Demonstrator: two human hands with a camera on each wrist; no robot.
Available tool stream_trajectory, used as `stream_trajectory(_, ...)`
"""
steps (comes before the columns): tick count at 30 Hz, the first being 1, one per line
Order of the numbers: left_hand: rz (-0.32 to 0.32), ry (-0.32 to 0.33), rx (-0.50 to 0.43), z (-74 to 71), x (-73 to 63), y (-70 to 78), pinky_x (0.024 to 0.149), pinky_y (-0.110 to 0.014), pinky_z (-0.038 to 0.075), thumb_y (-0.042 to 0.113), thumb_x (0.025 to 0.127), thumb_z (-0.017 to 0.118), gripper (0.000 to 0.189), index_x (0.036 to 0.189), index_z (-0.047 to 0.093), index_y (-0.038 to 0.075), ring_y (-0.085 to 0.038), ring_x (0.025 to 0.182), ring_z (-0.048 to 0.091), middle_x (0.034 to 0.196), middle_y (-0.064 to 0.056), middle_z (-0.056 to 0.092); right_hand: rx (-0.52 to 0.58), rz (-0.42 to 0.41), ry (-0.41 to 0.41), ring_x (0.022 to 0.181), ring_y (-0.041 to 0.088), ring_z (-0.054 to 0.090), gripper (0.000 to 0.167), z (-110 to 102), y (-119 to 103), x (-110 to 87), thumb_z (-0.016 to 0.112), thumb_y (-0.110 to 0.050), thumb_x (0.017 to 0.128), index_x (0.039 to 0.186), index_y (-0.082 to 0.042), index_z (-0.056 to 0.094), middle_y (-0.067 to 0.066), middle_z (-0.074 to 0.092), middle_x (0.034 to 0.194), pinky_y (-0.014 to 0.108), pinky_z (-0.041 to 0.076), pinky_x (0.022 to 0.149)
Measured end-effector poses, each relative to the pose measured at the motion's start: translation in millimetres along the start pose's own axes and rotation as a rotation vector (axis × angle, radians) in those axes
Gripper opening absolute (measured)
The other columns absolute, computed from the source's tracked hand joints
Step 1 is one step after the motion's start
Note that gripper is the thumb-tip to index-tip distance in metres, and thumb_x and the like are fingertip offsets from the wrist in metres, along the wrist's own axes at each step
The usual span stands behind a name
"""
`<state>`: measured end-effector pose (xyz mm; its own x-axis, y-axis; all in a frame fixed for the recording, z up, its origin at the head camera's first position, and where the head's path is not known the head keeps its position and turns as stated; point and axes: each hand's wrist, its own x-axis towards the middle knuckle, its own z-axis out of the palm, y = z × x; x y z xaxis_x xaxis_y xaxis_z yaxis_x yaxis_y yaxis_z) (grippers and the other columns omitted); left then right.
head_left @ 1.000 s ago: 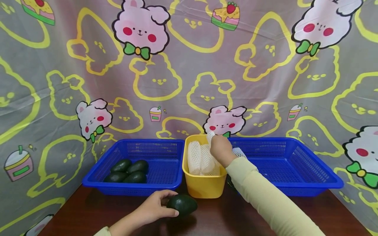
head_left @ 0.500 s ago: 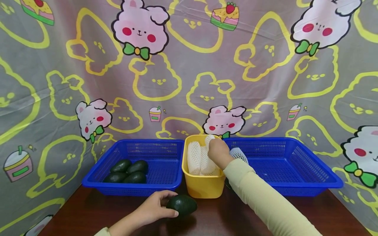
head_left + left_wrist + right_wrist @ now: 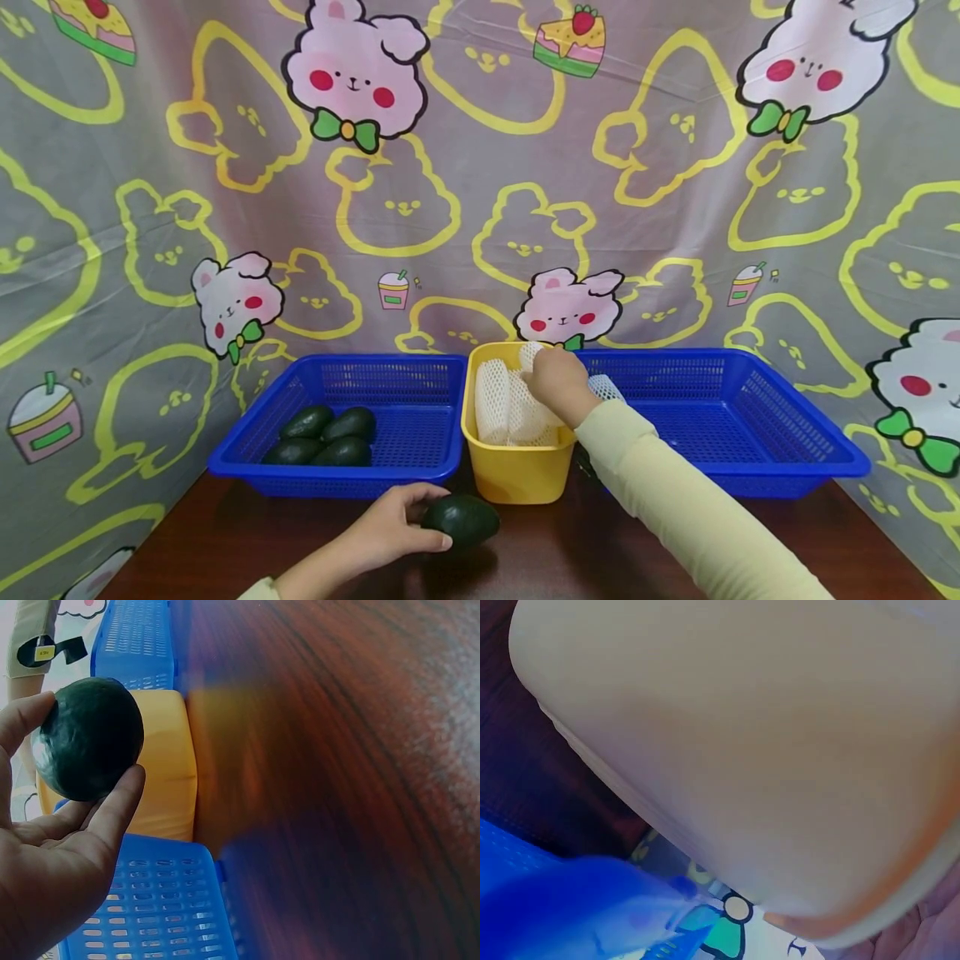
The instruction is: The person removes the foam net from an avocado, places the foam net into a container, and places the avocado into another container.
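Note:
My left hand (image 3: pixel 397 525) grips a dark green avocado (image 3: pixel 461 522) between thumb and fingers, low over the table in front of the yellow bin (image 3: pixel 522 475). In the left wrist view the avocado (image 3: pixel 90 739) sits at the fingertips, its near end round and glossy. My right hand (image 3: pixel 561 383) is curled over the bin's right side and pinches a white foam net sleeve (image 3: pixel 530 356) by its upper part. More foam net sleeves (image 3: pixel 492 404) stand upright in the bin. In the right wrist view the bin wall (image 3: pixel 765 750) fills most of the picture and hides the right fingertips.
A blue basket (image 3: pixel 337 471) on the left holds several avocados (image 3: pixel 349 423). Another blue basket (image 3: pixel 795 467) stands right of the bin, with a white foam net (image 3: pixel 603 387) at its left end, partly behind my sleeve. A patterned curtain (image 3: pixel 480 167) hangs close behind them.
The right hand has shifted slightly over the bin, down and then back to the right, with the foam net sleeve still pinched. My left hand and the avocado stay almost still.

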<state>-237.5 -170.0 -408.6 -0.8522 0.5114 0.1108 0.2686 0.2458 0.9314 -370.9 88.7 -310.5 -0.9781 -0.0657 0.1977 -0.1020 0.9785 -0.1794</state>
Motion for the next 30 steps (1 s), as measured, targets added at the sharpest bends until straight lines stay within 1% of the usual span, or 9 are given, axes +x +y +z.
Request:
stream_trajectory(2, 0.004, -0.001, 0.002, 0.0, 0.0, 0.4, 0.073, -0.024, 0.053, 0.013, 0.077, 0.078, 0.052, 0.12, 0.058, -0.008, -0.017, 0.092, 0.065, 0.106, -0.012, 0.066, 0.001, -0.004, 0.001, 0.088, 0.034, 0.063, 0.039, -2.9, 0.8, -0.9, 0.066, -0.038, 0.092, 0.097, 0.001, 0.071, 0.017, 0.066, 0.098, 0.047, 0.054, 0.074)
stream_trajectory(7, 0.008, -0.001, 0.009, -0.6, 0.7, 1.1, 0.073, -0.024, 0.054, 0.013, 0.077, 0.078, 0.051, 0.12, 0.058, -0.008, -0.016, 0.091, 0.065, 0.105, -0.011, 0.066, -0.001, -0.029, 0.009, 0.082, 0.031, 0.063, 0.04, -9.3, 2.9, -3.4, 0.065, -0.04, 0.092, 0.089, 0.0, 0.07, 0.016, 0.066, 0.091, 0.045, 0.054, 0.068)
stream_trajectory(13, 0.013, -0.004, 0.025, -1.1, 0.9, 2.1, 0.072, -0.025, 0.054, 0.013, 0.077, 0.078, 0.051, 0.12, 0.058, -0.007, -0.016, 0.09, 0.065, 0.104, -0.01, 0.066, 0.013, -0.064, -0.012, 0.081, 0.028, 0.06, 0.041, -14.9, 3.7, -6.5, 0.064, -0.04, 0.093, 0.09, 0.0, 0.069, 0.015, 0.065, 0.09, 0.044, 0.053, 0.069)
stream_trajectory(15, 0.011, -0.006, 0.025, -1.2, 0.9, 2.5, 0.072, -0.025, 0.053, 0.012, 0.077, 0.078, 0.051, 0.12, 0.059, -0.007, -0.016, 0.09, 0.065, 0.104, -0.01, 0.066, 0.019, -0.077, -0.025, 0.078, 0.027, 0.06, 0.041, -15.6, 2.7, -8.2, 0.064, -0.041, 0.093, 0.088, 0.0, 0.068, 0.014, 0.064, 0.087, 0.043, 0.052, 0.068)
stream_trajectory(17, 0.009, -0.007, 0.024, -1.6, 0.8, 3.5, 0.072, -0.025, 0.053, 0.012, 0.077, 0.078, 0.05, 0.12, 0.059, -0.007, -0.016, 0.09, 0.065, 0.104, -0.01, 0.066, 0.024, -0.092, -0.036, 0.072, 0.026, 0.059, 0.041, -15.3, 1.5, -10.1, 0.064, -0.041, 0.093, 0.082, -0.002, 0.067, 0.012, 0.062, 0.08, 0.041, 0.052, 0.064)
stream_trajectory(19, 0.008, -0.01, 0.024, -1.8, 0.6, 4.4, 0.072, -0.025, 0.053, 0.011, 0.077, 0.078, 0.05, 0.12, 0.059, -0.007, -0.016, 0.09, 0.065, 0.104, -0.01, 0.066, 0.029, -0.108, -0.042, 0.068, 0.024, 0.057, 0.04, -13.7, -0.4, -11.9, 0.064, -0.041, 0.093, 0.08, -0.003, 0.065, 0.009, 0.06, 0.074, 0.039, 0.051, 0.062)
stream_trajectory(22, 0.006, -0.017, 0.017, -2.6, 0.3, 5.1, 0.072, -0.026, 0.054, 0.011, 0.077, 0.078, 0.05, 0.12, 0.058, -0.007, -0.017, 0.09, 0.065, 0.104, -0.01, 0.066, 0.038, -0.136, -0.043, 0.066, 0.022, 0.056, 0.038, -10.1, -4.5, -15.1, 0.063, -0.041, 0.093, 0.083, -0.004, 0.064, 0.006, 0.058, 0.071, 0.038, 0.051, 0.062)
stream_trajectory(25, 0.005, -0.024, 0.003, -3.3, -0.3, 5.8, 0.072, -0.028, 0.055, 0.011, 0.078, 0.077, 0.05, 0.121, 0.058, -0.007, -0.017, 0.091, 0.066, 0.106, -0.011, 0.066, 0.045, -0.163, -0.04, 0.067, 0.021, 0.056, 0.037, -8.1, -10.2, -19.3, 0.064, -0.04, 0.093, 0.091, -0.003, 0.065, 0.005, 0.059, 0.073, 0.038, 0.052, 0.066)
stream_trajectory(30, 0.01, -0.032, -0.008, -4.5, -1.9, 8.9, 0.074, -0.03, 0.055, 0.009, 0.078, 0.077, 0.051, 0.122, 0.057, -0.007, -0.019, 0.093, 0.065, 0.107, -0.011, 0.065, 0.056, -0.199, -0.029, 0.069, 0.021, 0.058, 0.038, -7.8, -16.2, -26.0, 0.066, -0.041, 0.091, 0.09, -0.003, 0.064, 0.006, 0.061, 0.075, 0.038, 0.052, 0.067)
